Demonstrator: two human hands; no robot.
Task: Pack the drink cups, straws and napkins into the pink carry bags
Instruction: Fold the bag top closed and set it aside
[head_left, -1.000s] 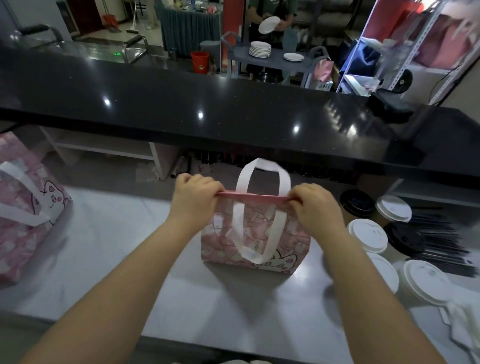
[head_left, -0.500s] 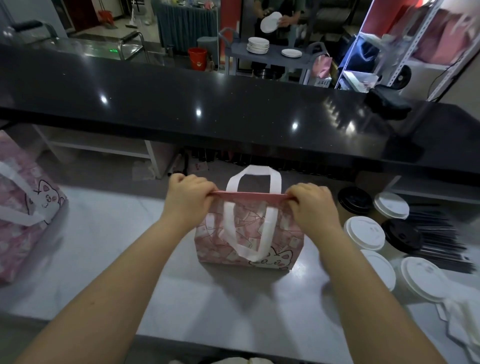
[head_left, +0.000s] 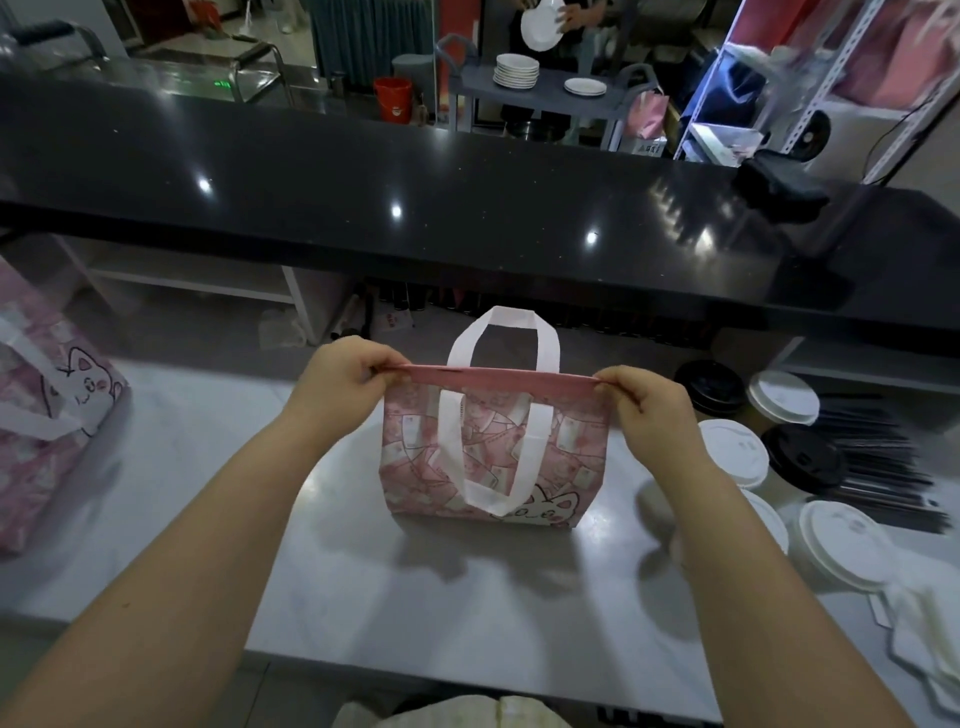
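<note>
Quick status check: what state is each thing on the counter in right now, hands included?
Centre pink bag: upright, mouth pulled flat, one handle hanging down.
Left hand: pinching its left top corner.
Right hand: pinching its right top corner.
Second pink bag: far left, not held.
Cups: lidded, outside the bags.
Straws: loose pile, unpacked.
Napkins: lying at right, unpacked.

Dim indoor light here, colours muted and a little grainy. Beyond both hands, the black counter (head_left: 467, 208) flashes small white pinpoints of glare from lamps overhead. Below the left hand (head_left: 343, 384), the pale tabletop (head_left: 467, 597) catches a soft sheen, and the pink bag (head_left: 493, 457) drops a smudgy shadow toward the viewer. Out past the right hand (head_left: 649, 410), the white lids (head_left: 732, 457) look soft and slightly smeared. Wide-angle distortion bows the counter, and the corners blur.
</note>
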